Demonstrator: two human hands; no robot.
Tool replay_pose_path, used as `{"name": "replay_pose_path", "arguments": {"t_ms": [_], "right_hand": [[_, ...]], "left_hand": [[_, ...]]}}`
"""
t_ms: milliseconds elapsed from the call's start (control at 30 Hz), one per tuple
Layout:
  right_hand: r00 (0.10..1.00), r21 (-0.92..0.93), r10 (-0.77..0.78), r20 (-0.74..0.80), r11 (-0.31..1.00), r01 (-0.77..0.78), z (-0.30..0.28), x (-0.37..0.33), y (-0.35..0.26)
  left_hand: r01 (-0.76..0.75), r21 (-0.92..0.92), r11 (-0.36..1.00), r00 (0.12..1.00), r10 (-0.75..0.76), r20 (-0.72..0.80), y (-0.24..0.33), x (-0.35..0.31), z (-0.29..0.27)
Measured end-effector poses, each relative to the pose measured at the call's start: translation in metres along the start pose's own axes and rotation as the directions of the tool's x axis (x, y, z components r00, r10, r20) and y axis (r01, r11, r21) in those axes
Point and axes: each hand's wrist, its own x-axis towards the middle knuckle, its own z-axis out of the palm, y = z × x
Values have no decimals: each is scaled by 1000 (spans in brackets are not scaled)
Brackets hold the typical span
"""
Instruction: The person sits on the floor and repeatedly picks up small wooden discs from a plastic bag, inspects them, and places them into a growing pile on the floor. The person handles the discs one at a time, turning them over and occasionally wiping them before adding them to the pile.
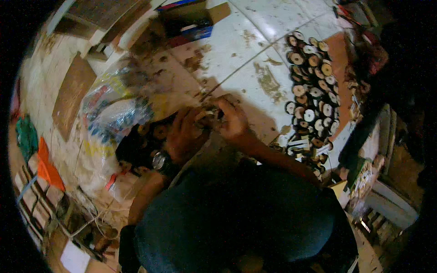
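Note:
My left hand (pixel 185 132) and my right hand (pixel 234 123) meet in front of my body, with fingers closed around a small pale piece (pixel 207 116). The piece is mostly covered by fingers and too dim to identify. A watch (pixel 160 160) is on my left wrist. Beside my left hand lies a dark heap (pixel 144 133) with a few round brown discs in it. To the right, many round discs (pixel 310 86) with dark rims and centre holes lie close together in a long patch.
A crumpled clear plastic bag (pixel 119 117) lies left of my hands. An open cardboard box (pixel 186 22) stands at the far side. Brown boards (pixel 75 93) and an orange cloth-like piece (pixel 48 164) are at the left. Dirt marks the tiled floor (pixel 246 50).

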Motion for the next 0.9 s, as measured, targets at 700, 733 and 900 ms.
{"name": "replay_pose_path", "arguments": {"t_ms": [700, 733, 900], "right_hand": [[862, -520, 123, -491, 753, -404, -325, 55, 231], [834, -529, 106, -541, 729, -435, -318, 53, 229], [858, -510, -11, -513, 809, -294, -214, 42, 185]], "left_hand": [[67, 397, 915, 985, -123, 118, -75, -60, 23], [90, 414, 906, 980, -155, 127, -79, -61, 27], [131, 451, 883, 968, -213, 135, -86, -53, 39]]}}
